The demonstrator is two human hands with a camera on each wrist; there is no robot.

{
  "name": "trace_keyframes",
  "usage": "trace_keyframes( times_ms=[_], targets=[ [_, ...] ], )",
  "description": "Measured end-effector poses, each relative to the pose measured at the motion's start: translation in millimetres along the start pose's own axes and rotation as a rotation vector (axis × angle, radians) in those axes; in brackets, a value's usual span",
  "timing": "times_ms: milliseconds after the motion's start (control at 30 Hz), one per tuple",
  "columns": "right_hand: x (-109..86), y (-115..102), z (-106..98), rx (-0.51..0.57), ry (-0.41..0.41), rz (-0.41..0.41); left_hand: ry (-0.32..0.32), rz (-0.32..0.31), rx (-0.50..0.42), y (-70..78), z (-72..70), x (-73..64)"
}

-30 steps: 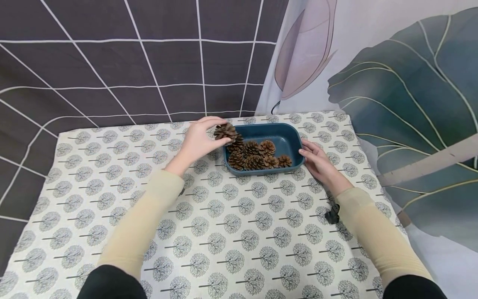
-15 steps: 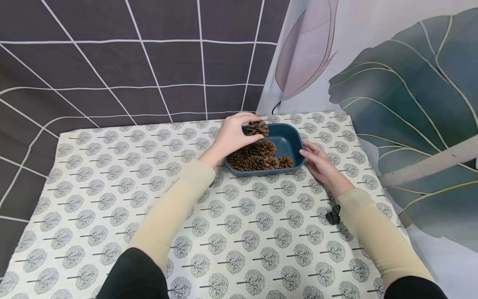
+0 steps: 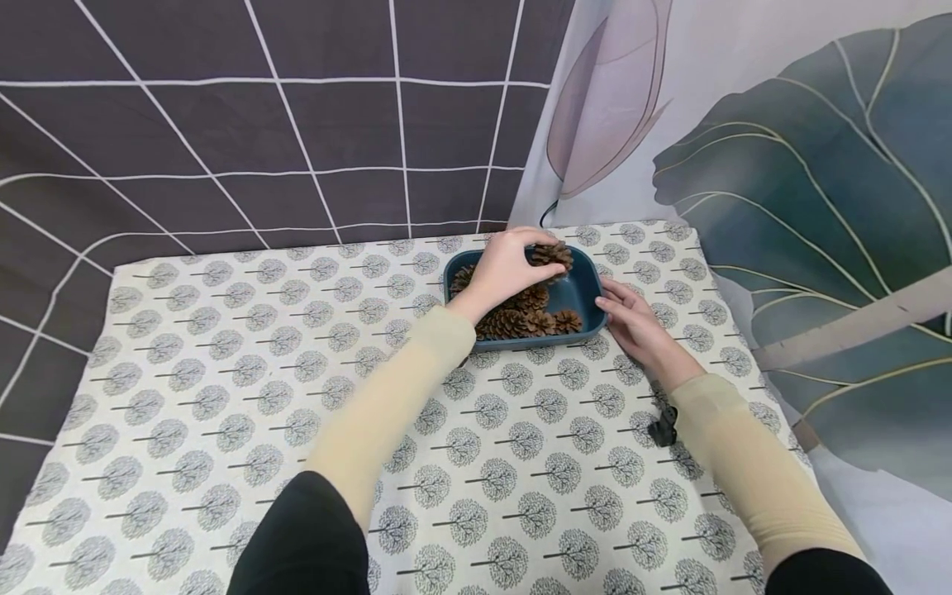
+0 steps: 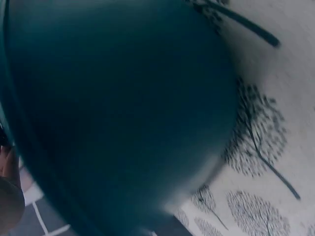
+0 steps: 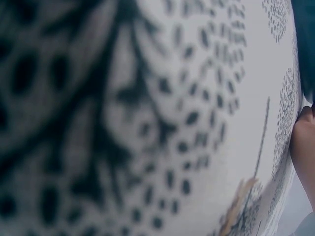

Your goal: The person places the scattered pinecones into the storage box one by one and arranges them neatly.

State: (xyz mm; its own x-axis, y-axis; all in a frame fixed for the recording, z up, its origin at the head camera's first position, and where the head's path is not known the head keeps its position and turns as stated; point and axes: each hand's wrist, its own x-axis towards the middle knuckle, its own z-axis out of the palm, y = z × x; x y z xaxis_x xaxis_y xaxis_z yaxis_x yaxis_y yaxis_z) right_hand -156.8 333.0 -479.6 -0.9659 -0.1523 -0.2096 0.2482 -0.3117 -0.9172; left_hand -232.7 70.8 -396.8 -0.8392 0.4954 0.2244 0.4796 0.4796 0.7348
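Note:
A blue rectangular container [image 3: 578,291] with rounded corners stands near the back of the table. Several brown pine cones [image 3: 521,321] lie in it, mostly towards its left and front; the left forearm and hand partly cover them. My left hand [image 3: 507,266] reaches over the container and grips one pine cone [image 3: 553,258] between thumb and fingers, over its back part. At the right end, my right hand [image 3: 634,321] holds the container, thumb at the rim and fingers along the outer side. The container's outer wall [image 4: 128,113] fills most of the left wrist view.
A white cloth [image 3: 461,446] printed with grey trees covers the table. Behind stand a dark gridded backdrop [image 3: 335,124] and a leaf-patterned curtain [image 3: 818,182]. A small black device [image 3: 662,426] sits at the right wrist.
My left hand has carried the pine cone rightwards, from the container's left end to its back right part. The right hand stays in place at the right end.

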Motion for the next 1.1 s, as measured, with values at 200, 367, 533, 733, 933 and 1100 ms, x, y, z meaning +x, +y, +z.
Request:
trace_keyframes(
  times_ms=[200, 367, 533, 733, 933, 1100],
  targets=[
    [1.1, 0.4, 2.0, -0.04, -0.016, -0.004, -0.039, -0.032, 0.051, 5.7, 15.5, 6.2],
    [1.9, 1.0, 3.3, -0.034, -0.03, -0.003, -0.091, -0.089, 0.079, 5.9, 26.0, 8.2],
    [3.2, 1.1, 4.9, -0.038, -0.02, 0.005, -0.138, -0.126, 0.116, 3.8, 32.7, 9.3],
    [2.4, 0.8, 4.0, -0.046, -0.023, 0.028, -0.188, -0.142, 0.136, 4.5, 37.3, 8.8],
    [-0.2, 0.4, -0.4, -0.052, -0.021, 0.021, -0.243, -0.131, 0.182, 4.3, 44.6, 11.4],
    [1.5, 1.9, -1.6, -0.025, -0.034, -0.007, -0.264, -0.082, 0.213, 3.8, 47.3, 11.7]
  ],
)
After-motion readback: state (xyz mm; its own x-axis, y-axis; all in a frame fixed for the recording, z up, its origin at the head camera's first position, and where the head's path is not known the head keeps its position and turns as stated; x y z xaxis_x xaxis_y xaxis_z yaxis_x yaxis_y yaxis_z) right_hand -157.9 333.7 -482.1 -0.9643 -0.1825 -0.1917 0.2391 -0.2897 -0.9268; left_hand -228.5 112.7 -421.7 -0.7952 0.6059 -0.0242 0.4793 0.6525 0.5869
